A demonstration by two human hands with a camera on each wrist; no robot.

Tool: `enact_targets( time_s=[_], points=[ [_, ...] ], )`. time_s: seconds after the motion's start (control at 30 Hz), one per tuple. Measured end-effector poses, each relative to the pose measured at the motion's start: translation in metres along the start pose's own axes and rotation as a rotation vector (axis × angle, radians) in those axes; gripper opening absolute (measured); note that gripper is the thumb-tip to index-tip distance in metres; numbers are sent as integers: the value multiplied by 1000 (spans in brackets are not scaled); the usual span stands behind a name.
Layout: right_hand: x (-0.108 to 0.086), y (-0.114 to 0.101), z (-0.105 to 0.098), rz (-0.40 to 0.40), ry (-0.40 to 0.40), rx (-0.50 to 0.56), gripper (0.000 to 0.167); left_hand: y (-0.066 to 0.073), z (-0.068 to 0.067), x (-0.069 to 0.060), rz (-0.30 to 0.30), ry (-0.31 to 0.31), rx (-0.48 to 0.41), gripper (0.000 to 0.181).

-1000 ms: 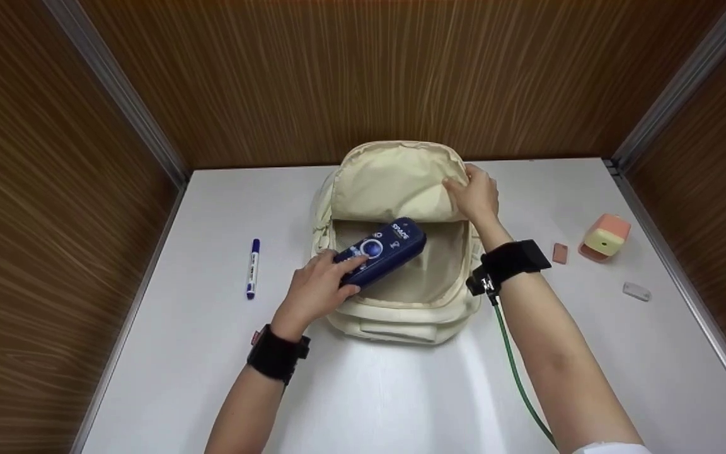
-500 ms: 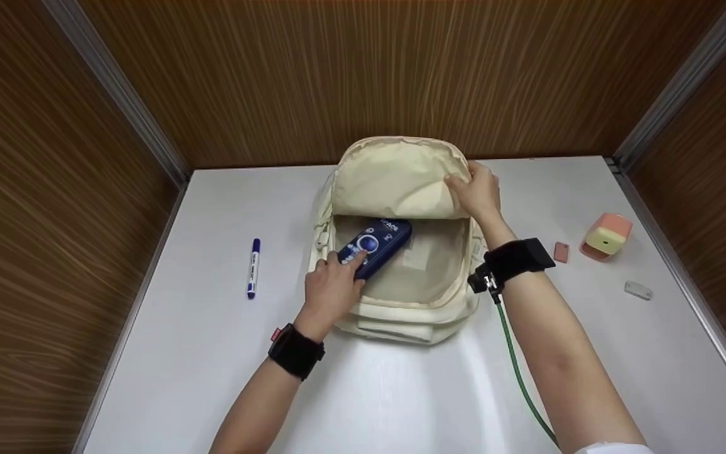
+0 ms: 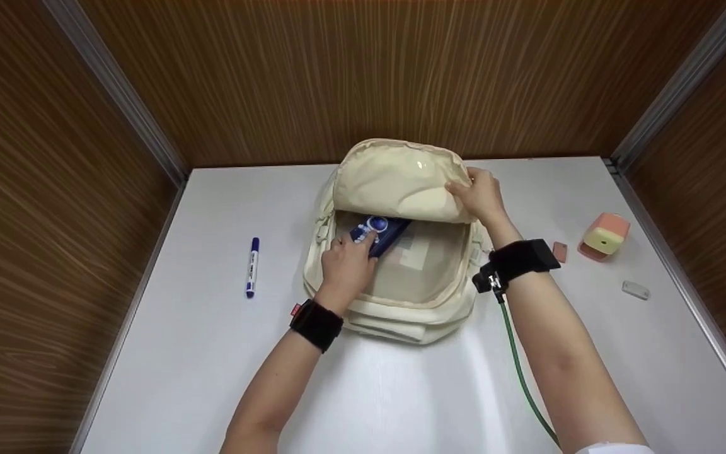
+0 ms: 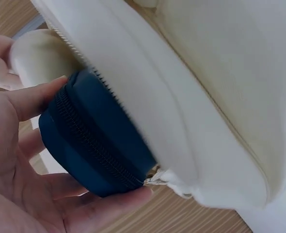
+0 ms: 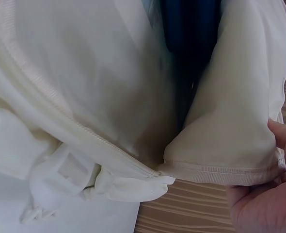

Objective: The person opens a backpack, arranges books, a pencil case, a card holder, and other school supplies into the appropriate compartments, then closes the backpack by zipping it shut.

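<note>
The left hand (image 3: pixel 347 268) grips a dark blue pencil case (image 3: pixel 389 238), its fingers curled round the near end, with one finger lying along the top beside a round blue and white picture. The pencil case lies slantwise in the mouth of a cream backpack (image 3: pixel 394 315), its far end hidden under the raised flap (image 3: pixel 394 180) and its near end in the hand. In the left wrist view, the thumb and fingers bend round the end of the case, where a dark zip runs across. The right hand (image 3: pixel 481 195) pinches the right edge of the flap, with the thumb on the inner side and the fingers behind, holding it up and tilted back. Each wrist wears a black band, and a green cable (image 3: pixel 517 359) runs from the one on the right. The backpack rests on a white table (image 3: pixel 174 359), near the wooden wall (image 3: pixel 312 82) at the back. To its left, well apart, lies a blue and white marker (image 3: pixel 253 268). To its right are a small reddish block (image 3: pixel 559 252), a peach and yellow gadget (image 3: pixel 605 236) and a small grey piece (image 3: pixel 636 290).
</note>
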State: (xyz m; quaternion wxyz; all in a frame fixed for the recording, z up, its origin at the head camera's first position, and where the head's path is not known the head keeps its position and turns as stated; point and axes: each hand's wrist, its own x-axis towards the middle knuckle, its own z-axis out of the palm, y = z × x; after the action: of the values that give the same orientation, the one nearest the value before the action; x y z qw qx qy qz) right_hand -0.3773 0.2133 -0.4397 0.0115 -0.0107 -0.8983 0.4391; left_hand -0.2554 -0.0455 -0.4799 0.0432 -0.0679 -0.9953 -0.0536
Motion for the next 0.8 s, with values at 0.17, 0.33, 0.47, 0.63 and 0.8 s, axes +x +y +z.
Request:
enact_targets(
  time_s=[0.17,0.33,0.47,0.63,0.8],
  points=[
    [-1,1,1,-8,20,13,40,-2,10,5,32,22,-16,60],
    [-2,1,5,-5,25,5,42,-16,14,-8,119,70,-115,58],
    [-1,2,8,-12,33,0,43,-31,14,-23,246,159,-207,49],
    [0,1,10,-27,30,-4,41,-46,21,-35,391,316,-200,31],
    [-1,2,10,-28,18,8,40,-51,28,-36,456,411,-182,25]
  ],
)
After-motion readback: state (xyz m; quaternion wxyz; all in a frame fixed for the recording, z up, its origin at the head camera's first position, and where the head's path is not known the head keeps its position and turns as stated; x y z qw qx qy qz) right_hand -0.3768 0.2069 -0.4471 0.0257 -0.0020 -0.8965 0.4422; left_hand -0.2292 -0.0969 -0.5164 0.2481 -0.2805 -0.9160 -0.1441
